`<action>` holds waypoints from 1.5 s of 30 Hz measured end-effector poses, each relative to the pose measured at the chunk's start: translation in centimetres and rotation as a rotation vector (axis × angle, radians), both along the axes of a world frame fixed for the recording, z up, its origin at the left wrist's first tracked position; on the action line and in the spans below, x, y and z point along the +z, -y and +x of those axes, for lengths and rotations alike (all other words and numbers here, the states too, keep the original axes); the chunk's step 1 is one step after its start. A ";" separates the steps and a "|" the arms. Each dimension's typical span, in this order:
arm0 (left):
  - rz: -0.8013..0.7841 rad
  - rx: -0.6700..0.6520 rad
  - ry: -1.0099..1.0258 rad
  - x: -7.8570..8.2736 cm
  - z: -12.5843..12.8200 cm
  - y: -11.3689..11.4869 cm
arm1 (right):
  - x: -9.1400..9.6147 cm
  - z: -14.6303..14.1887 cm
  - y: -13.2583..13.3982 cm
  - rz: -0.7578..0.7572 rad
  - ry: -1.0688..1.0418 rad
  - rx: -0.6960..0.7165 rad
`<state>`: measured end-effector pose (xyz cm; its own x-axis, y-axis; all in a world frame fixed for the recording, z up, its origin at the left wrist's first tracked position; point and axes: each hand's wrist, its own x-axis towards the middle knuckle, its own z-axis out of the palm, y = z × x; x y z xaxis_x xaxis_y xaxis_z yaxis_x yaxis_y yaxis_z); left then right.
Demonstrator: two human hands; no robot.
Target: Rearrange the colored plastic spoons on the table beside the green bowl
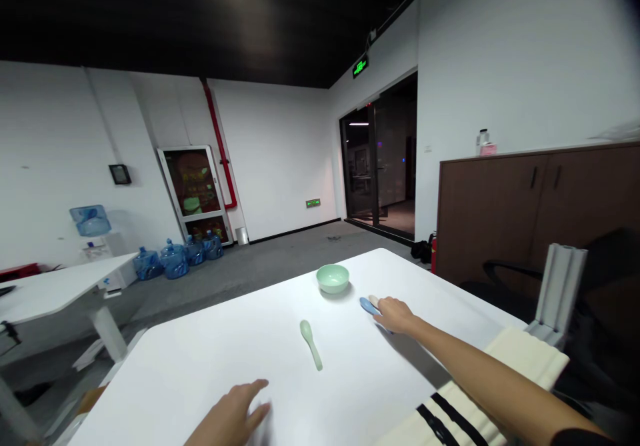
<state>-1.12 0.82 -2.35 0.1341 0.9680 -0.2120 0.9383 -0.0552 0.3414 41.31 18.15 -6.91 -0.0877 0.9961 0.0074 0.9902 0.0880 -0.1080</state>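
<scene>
My right hand (pixel 395 315) reaches across the white table (pixel 225 339) with its fingers closed at a beige spoon (pixel 373 300), whose handle is hidden under them. Right beside it lies a blue spoon (pixel 369 306); its handle runs beneath the hand and a bit of it shows below. Near the table's front edge, my left hand (pixel 239 411) is open and holds nothing, thumb and index finger apart. Between the two hands, a pale green spoon (pixel 311 344) lies on the table, bowl end away from me. A mint-green bowl (pixel 333 279) stands upright near the far edge.
Under my right forearm, a cream padded strip (pixel 520 359) with black bands lies along the table's right side. A metal profile post (pixel 560 293) rises there. Beyond are a brown cabinet (pixel 490 213), another white table (pixel 65 279) and several blue water bottles (pixel 174 259).
</scene>
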 end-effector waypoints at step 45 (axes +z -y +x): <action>0.011 0.005 0.011 1.3 0.3 1.1 | 0.7 -5.0 0.7 -0.060 -0.164 0.046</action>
